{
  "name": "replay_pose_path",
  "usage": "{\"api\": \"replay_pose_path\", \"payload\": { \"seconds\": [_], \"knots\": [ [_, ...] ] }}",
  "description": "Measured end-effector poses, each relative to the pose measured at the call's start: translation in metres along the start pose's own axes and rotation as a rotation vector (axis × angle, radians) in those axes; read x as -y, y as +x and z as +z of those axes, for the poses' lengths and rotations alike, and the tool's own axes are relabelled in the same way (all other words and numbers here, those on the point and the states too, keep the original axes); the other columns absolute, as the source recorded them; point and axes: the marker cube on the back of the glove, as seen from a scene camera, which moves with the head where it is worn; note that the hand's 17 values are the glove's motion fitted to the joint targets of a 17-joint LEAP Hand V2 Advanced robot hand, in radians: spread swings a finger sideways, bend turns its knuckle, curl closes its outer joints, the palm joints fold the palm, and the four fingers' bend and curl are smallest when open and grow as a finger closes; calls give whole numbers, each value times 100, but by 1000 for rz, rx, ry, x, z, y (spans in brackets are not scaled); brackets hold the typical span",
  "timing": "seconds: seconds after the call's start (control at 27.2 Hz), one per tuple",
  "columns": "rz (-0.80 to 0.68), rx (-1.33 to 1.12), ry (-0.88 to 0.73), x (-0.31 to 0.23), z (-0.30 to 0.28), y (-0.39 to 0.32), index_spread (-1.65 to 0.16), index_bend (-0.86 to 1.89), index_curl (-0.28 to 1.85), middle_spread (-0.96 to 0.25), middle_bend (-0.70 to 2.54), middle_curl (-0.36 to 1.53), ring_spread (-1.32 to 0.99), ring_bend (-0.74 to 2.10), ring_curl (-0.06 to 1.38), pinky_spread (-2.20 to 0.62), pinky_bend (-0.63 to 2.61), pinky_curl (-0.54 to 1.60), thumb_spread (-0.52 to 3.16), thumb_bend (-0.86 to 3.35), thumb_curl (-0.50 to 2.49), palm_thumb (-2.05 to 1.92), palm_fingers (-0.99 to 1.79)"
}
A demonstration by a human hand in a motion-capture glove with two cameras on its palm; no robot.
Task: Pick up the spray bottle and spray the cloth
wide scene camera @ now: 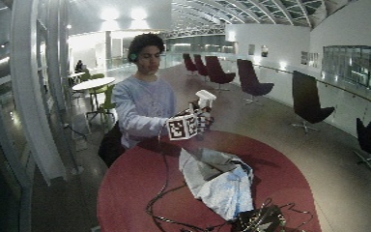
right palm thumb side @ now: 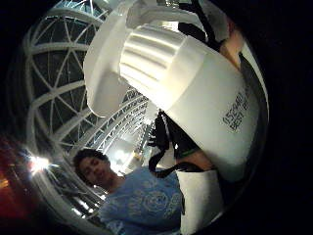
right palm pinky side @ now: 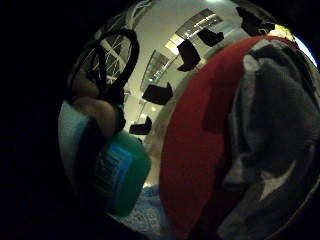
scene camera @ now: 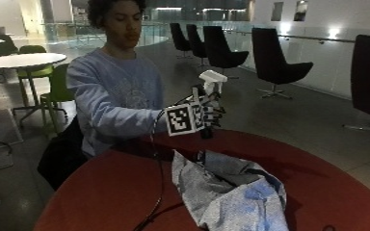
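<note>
A crumpled grey cloth point(scene camera: 227, 192) lies heaped on the round red worktop point(scene camera: 108, 187), reaching from about its middle toward the near edge, with one pale blue-tinted fold at the near end. Bare red surface shows on both sides of the cloth, wider on the side toward the person's right, where a dark cable runs across it. Beyond the cloth, above the worktop's far edge and well clear of the surface, the gloved right hand point(scene camera: 204, 115) holds the spray bottle point(scene camera: 209, 98) upright, fingers curled round its neck just under the white trigger head. The little-finger palm view shows the bottle's green body point(right palm pinky side: 120, 175) with a blue label hanging below the hand, and the cloth point(right palm pinky side: 270, 135) on the red surface off to one side. The person in a light blue sweatshirt point(scene camera: 117, 96) stands behind the far edge. Farther back are dark chairs point(scene camera: 275, 60) and open floor.
</note>
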Motion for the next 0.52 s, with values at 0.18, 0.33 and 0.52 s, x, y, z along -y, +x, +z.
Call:
{"api": "replay_pose_path", "payload": {
  "seconds": [0.18, 0.33, 0.52],
  "knots": [
    [-51, -26, -29, 8, 41, 11, -27, 14, 33, -5, 32, 47, -3, 58, 41, 5, 31, 38, 108, -2, 41, 64, 111],
    [-86, -23, -157, -3, 69, 24, -28, 16, 34, -5, 27, 46, -4, 57, 41, 6, 28, 37, 108, -1, 41, 66, 107],
    [-85, -10, -119, 11, 107, 36, -29, 16, 35, -5, 23, 45, -4, 53, 40, 7, 23, 36, 107, -1, 40, 70, 103]
  ]
}}
